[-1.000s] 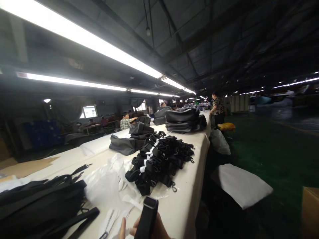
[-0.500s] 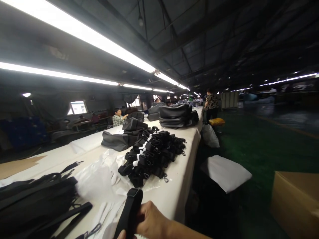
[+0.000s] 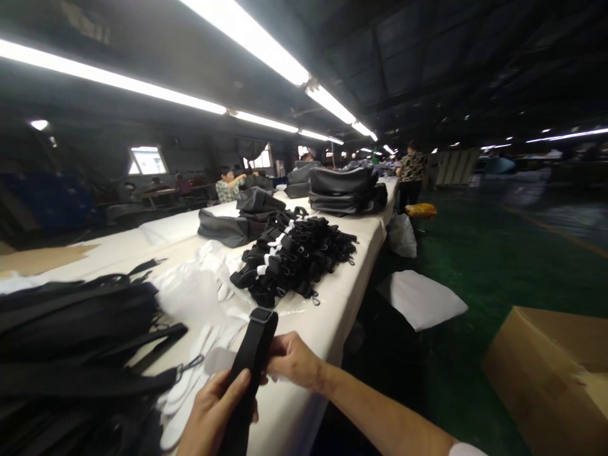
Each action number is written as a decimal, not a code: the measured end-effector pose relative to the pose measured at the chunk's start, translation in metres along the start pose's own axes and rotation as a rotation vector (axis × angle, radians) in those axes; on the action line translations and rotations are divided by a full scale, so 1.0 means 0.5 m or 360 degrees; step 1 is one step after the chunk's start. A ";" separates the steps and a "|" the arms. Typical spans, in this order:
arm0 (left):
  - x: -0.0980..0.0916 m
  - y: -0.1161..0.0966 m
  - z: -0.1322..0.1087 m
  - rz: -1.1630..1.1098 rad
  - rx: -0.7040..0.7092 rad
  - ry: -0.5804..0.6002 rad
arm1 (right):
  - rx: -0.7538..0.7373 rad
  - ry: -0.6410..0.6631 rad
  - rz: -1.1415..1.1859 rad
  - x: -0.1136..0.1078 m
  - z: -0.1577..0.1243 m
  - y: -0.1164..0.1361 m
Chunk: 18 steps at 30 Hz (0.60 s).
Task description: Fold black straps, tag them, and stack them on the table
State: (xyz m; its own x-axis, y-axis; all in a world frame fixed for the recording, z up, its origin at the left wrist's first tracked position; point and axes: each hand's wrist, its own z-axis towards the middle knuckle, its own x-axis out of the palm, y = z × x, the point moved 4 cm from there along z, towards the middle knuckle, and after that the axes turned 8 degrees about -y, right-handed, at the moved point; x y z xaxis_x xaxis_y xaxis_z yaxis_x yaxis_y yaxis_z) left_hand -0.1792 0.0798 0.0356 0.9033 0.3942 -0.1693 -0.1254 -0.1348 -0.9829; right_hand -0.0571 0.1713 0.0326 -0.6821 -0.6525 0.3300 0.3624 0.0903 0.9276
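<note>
At the near edge of the white cloth-covered tabletop, both hands met on one wide black webbing strap. The left hand was the nearer of the two. Its grip was clenched low on the strap, with the thumb laid across the front face and the fingers hidden behind. The right hand sat just beyond and to the right, its grip pinched onto the strap's right edge higher up.

The strap's long axis ran from the near bottom of the view, where it passed out of sight below the left hand, up and slightly right toward the far side. It ended in a squared, pale-edged tip that stood free above both grips.

To the left lay a heap of flat black bags with trailing straps, and beside them crumpled clear plastic wrapping. Farther along the tabletop, on the same line as the held strap's tip, lay a pile of folded black straps with metal clips and white bands. Beyond it were dark grey fabric bags and a taller stack of them. Off the right edge, a white sack and a brown cardboard box sat on the green floor. A person stood at the far end.
</note>
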 end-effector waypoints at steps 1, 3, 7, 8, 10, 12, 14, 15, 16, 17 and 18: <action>-0.002 -0.006 -0.003 0.0015 0.0026 -0.0020 | -0.0018 -0.0013 -0.0067 -0.005 -0.003 -0.001; -0.005 -0.013 -0.005 0.0005 0.0053 -0.0034 | -0.0035 -0.0096 -0.0163 -0.013 -0.007 -0.007; -0.002 -0.013 0.006 -0.0135 0.0067 -0.0042 | -0.0050 -0.0321 -0.0133 -0.020 -0.014 -0.030; 0.000 -0.011 0.009 -0.0196 0.0059 -0.0054 | -0.0074 -0.0364 -0.0097 -0.020 -0.018 -0.035; 0.005 -0.006 0.012 -0.0279 0.0046 -0.0083 | -0.0121 -0.0414 -0.0057 -0.018 -0.028 -0.040; 0.009 -0.002 0.011 -0.0270 0.0042 -0.0086 | -0.0099 -0.0380 -0.0074 -0.015 -0.035 -0.044; 0.008 0.000 0.010 -0.0211 0.0036 -0.0060 | -0.0004 -0.0290 -0.0058 -0.013 -0.040 -0.049; 0.005 0.000 0.009 -0.0177 0.0030 -0.0053 | 0.0049 -0.0225 -0.0019 -0.012 -0.042 -0.052; 0.001 -0.001 0.009 -0.0145 0.0020 -0.0048 | 0.0086 -0.0150 0.0033 -0.011 -0.043 -0.053; -0.004 -0.002 0.010 -0.0117 0.0011 -0.0044 | 0.0103 -0.0067 0.0074 -0.010 -0.044 -0.053; -0.007 -0.004 0.010 -0.0094 0.0003 -0.0035 | 0.0105 0.0008 0.0083 -0.010 -0.045 -0.053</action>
State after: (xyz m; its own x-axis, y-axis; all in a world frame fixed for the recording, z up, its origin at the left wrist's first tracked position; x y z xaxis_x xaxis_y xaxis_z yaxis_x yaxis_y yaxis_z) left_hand -0.1843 0.0834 0.0376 0.9000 0.4211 -0.1123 -0.0727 -0.1091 -0.9914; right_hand -0.0490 0.1550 0.0023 -0.6599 -0.6495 0.3777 0.3550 0.1735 0.9186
